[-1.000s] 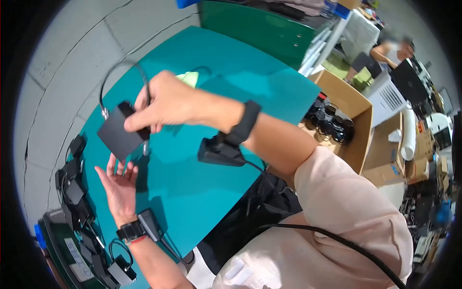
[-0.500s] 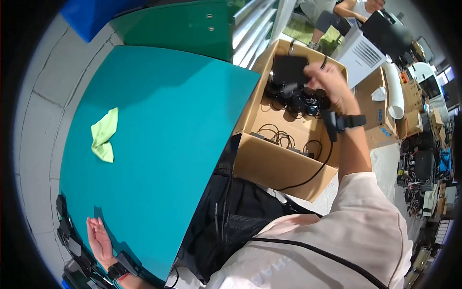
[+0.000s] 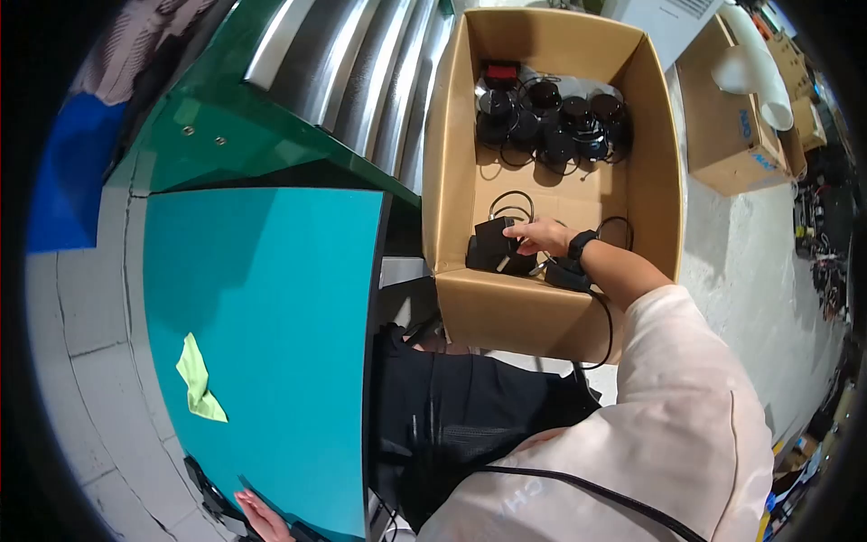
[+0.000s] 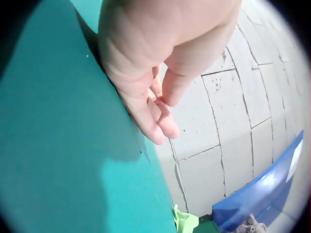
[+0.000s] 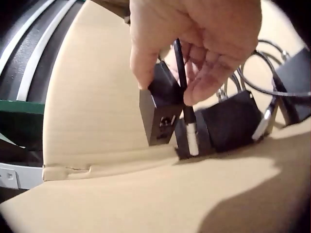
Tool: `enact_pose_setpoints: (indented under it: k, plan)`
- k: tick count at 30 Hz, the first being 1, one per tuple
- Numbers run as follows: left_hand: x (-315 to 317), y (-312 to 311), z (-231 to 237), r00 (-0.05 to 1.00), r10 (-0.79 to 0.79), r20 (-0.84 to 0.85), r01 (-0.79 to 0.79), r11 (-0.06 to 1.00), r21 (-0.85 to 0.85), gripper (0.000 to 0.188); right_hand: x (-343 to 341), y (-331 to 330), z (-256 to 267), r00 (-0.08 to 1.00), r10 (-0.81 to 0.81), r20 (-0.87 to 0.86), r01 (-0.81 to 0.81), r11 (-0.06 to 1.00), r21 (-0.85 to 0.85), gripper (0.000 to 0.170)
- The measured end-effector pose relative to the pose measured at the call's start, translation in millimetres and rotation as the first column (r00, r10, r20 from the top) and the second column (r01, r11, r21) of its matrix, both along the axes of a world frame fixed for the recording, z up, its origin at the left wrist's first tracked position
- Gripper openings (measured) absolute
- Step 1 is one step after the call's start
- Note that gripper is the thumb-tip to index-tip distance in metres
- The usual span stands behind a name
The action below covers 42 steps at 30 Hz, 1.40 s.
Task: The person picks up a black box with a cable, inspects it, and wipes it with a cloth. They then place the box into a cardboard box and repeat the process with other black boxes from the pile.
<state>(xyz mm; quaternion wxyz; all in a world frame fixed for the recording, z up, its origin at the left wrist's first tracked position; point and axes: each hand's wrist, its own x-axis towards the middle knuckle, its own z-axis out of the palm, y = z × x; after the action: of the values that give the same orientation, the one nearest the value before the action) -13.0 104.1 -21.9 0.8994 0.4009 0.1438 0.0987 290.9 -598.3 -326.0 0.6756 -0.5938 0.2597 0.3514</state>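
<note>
Inside the large cardboard box [image 3: 652, 181], my right hand [image 3: 542, 237] holds a black box-shaped device [image 3: 493, 242] near the front left corner. In the right wrist view the thumb and fingers of the right hand [image 5: 194, 48] pinch the device [image 5: 163, 104] and its black cable, whose silver plug [image 5: 192, 138] hangs down. Beside it lie other black devices [image 5: 231, 119] with cables. My left hand [image 3: 262, 517] rests by the near left edge of the teal table [image 3: 271, 298], holding nothing; its fingers hang loosely bent in the left wrist view [image 4: 150, 73].
A light green cloth [image 3: 200, 384] lies on the table. Several round black items [image 3: 558, 122] with cables fill the far end of the box. Metal slats [image 3: 361, 72] stand left of it, and another carton [image 3: 736, 135] is to the right.
My right hand has carried the black device from above the table into the cardboard box, down to its near left corner. The view has turned toward the box.
</note>
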Motion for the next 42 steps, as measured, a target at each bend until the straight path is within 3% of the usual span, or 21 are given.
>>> enact_pose_setpoints:
  k: [2,3,4,6,9,12,17,19,22,25,27,29,31,32,33,35,36,37,39,41,42]
  plan:
    - [9.6,-23.1,9.0,0.894,0.381,-0.238,-0.343,0.921,0.184,0.025,-0.2,7.8,8.1,0.998,-0.011,-0.067,0.010,1.000,-0.011,0.041]
    - [19.3,-49.4,16.2,0.765,0.543,-0.346,-0.443,0.834,0.328,0.021,1.4,11.6,12.2,0.992,-0.009,-0.123,0.005,1.000,-0.029,0.040]
    - [14.4,-41.1,16.1,0.759,0.547,-0.354,-0.447,0.833,0.327,0.021,3.2,14.8,11.6,0.991,-0.002,-0.134,-0.003,0.999,-0.032,0.040]
    - [2.9,-22.9,16.9,0.922,0.181,-0.342,-0.271,0.933,-0.237,0.022,7.4,22.7,11.7,0.991,0.004,-0.132,-0.009,0.999,-0.036,0.039]
    - [-0.2,-21.8,17.5,0.937,0.146,-0.318,-0.197,0.971,-0.135,0.022,8.5,30.0,-7.9,0.990,0.013,-0.137,-0.010,1.000,0.019,0.036]
    - [0.1,-28.4,18.0,0.902,0.295,-0.314,-0.359,0.918,-0.168,0.023,1.7,36.2,-18.5,0.985,-0.038,-0.171,0.032,0.999,-0.035,0.038]
    - [-3.9,-18.4,12.6,0.911,0.241,-0.333,-0.336,0.904,-0.264,0.023,4.6,38.6,-19.4,0.990,0.039,-0.138,-0.067,0.977,-0.202,0.040]
    - [-2.7,-22.3,12.3,0.913,0.249,-0.322,-0.294,0.951,-0.099,0.024,7.5,38.6,1.1,0.982,0.161,-0.100,-0.188,0.909,-0.373,0.043]
    - [-4.6,-22.3,10.8,0.914,0.250,-0.320,-0.289,0.954,-0.082,0.024,11.9,33.8,-2.7,0.925,0.366,-0.104,-0.372,0.812,-0.449,0.057]
    - [-0.1,-26.8,11.5,0.916,0.256,-0.307,-0.287,0.956,-0.058,0.023,12.4,44.2,-2.6,0.812,0.566,-0.145,-0.373,0.312,-0.874,0.101]
    - [3.1,-31.2,13.9,0.923,0.240,-0.302,-0.263,0.964,-0.037,0.023,16.4,43.7,11.2,0.822,0.553,-0.137,-0.387,0.365,-0.847,0.113]
    - [5.9,-37.4,13.8,0.931,0.226,-0.287,-0.244,0.969,-0.027,0.023,21.1,46.1,9.0,0.743,0.666,-0.067,-0.350,0.302,-0.887,0.125]
    - [9.5,-45.8,12.2,0.816,0.467,-0.340,-0.416,0.884,0.214,0.022,25.2,52.3,1.4,0.577,0.807,-0.123,-0.384,0.135,-0.914,0.121]
    - [6.3,-42.0,12.6,0.891,0.323,-0.320,-0.312,0.946,0.086,0.021,30.0,53.4,-5.3,0.499,0.854,-0.149,-0.440,0.101,-0.892,0.115]
    - [11.6,-51.6,14.5,0.839,0.425,-0.340,-0.370,0.903,0.216,0.023,34.3,55.2,-8.8,0.416,0.893,-0.173,-0.496,0.063,-0.866,0.110]
    - [-4.2,-28.0,5.6,0.937,0.236,-0.259,-0.224,0.972,0.077,0.026,41.5,62.4,-2.6,0.279,0.923,-0.266,-0.664,-0.015,-0.748,0.102]
    - [2.1,-42.2,3.9,0.801,0.517,-0.301,-0.323,0.797,0.510,0.030,39.6,65.6,3.1,0.240,0.927,-0.288,-0.674,-0.055,-0.737,0.098]
    - [10.7,-56.8,5.8,0.800,0.525,-0.290,-0.342,0.796,0.499,0.030,36.9,68.7,8.6,0.199,0.930,-0.310,-0.683,-0.096,-0.724,0.095]
    - [19.1,-75.5,13.7,0.709,0.636,-0.305,-0.267,0.642,0.719,0.033,37.3,65.8,-5.5,0.182,0.937,-0.298,-0.681,-0.099,-0.725,0.089]
    - [12.7,-64.8,9.0,0.713,0.637,-0.293,-0.306,0.659,0.687,0.031,37.0,62.2,-13.5,0.176,0.945,-0.276,-0.663,-0.093,-0.742,0.090]
    - [7.5,-56.8,6.6,0.819,0.509,-0.265,-0.356,0.812,0.462,0.029,38.8,62.0,-14.8,0.177,0.944,-0.280,-0.680,-0.088,-0.728,0.091]
